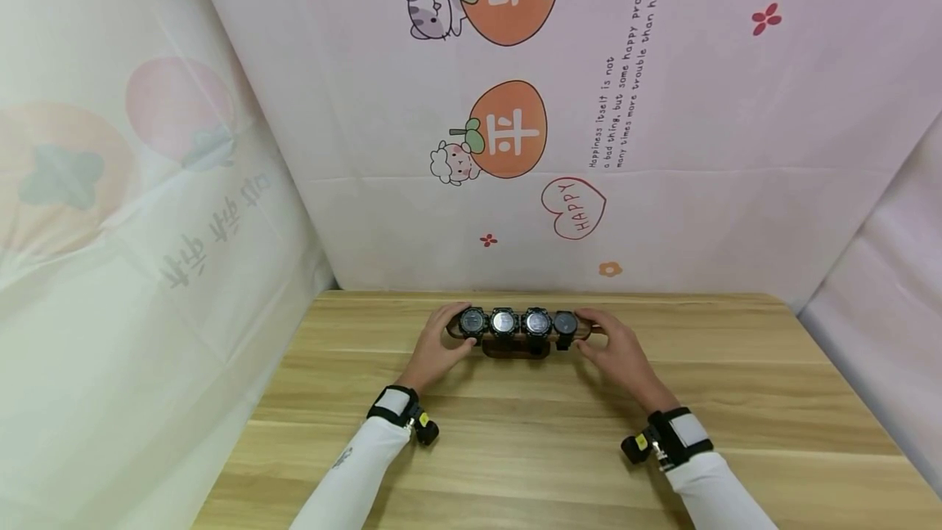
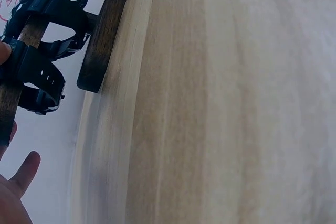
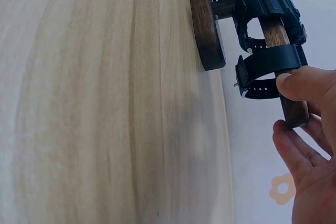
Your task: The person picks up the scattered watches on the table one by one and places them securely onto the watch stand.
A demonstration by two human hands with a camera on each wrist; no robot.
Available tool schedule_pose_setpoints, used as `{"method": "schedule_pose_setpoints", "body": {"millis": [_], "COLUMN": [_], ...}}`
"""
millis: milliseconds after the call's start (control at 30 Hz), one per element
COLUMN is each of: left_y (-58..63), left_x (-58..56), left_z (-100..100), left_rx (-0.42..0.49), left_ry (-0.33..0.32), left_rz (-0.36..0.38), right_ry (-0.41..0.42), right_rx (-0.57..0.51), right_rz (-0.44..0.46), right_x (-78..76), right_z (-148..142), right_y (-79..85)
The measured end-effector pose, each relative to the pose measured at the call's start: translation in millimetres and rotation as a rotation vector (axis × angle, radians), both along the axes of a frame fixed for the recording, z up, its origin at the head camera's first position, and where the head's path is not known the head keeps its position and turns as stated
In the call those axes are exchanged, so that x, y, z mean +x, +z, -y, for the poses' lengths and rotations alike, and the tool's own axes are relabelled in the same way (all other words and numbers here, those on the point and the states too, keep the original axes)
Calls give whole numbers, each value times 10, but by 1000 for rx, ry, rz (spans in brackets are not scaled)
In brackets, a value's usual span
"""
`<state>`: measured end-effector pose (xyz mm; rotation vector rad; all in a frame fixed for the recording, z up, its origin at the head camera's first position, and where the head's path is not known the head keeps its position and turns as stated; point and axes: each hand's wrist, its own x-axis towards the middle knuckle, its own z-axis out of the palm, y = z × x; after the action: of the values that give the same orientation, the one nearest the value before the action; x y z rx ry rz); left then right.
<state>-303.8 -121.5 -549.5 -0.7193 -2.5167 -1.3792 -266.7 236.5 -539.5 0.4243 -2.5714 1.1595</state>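
Observation:
A dark wooden watch stand (image 1: 496, 352) stands near the table's far edge, its T-shaped crossbar (image 3: 274, 32) raised above a flat base (image 3: 205, 30). Several black wristwatches (image 1: 504, 321) are strapped side by side along the bar, dials up. My left hand (image 1: 436, 350) holds the bar's left end, its thumb beside the outermost watch strap (image 2: 39, 72). At the other end, my right hand (image 1: 618, 350) pinches the bar, thumb (image 3: 296, 85) on the near side and fingers around behind the tip. Part of the left hand falls outside the left wrist view.
The wood-grain table (image 1: 530, 448) runs back to a white printed cloth (image 1: 412, 219) hanging right behind the stand. More white cloth (image 1: 147, 334) hangs along the left side. Each wrist wears a black band with a small camera (image 1: 425, 429).

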Motion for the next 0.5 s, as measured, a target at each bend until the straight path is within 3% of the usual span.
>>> {"method": "schedule_pose_setpoints", "body": {"millis": [267, 500], "left_y": [-28, 75], "left_x": [8, 11], "left_z": [24, 175], "left_rx": [-23, -116], "left_ry": [-3, -19], "left_rz": [26, 7], "right_ry": [5, 16], "right_rx": [51, 144], "right_rz": [-11, -24], "right_x": [-12, 39], "right_z": [-16, -138], "right_y": [13, 165]}}
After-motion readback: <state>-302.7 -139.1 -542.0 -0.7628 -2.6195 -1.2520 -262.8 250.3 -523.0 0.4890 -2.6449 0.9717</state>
